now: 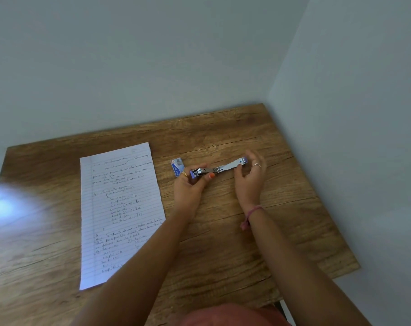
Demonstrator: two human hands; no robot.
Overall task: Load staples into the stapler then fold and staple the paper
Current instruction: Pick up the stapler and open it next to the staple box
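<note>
A small metal stapler with purple ends is swung fully open, its two halves stretched out in a line above the wooden table. My left hand grips its left half between thumb and fingers. My right hand pinches the right end, fingers curled around the purple tip. A blue staple box lies on the table just behind my left hand. A lined sheet of handwritten paper lies flat to the left, its lower right corner hidden under my left forearm.
The table stands in a corner, with pale walls close behind it and along its right edge. A bright glare patch sits on the table's left side. A pink wristband is on my right wrist.
</note>
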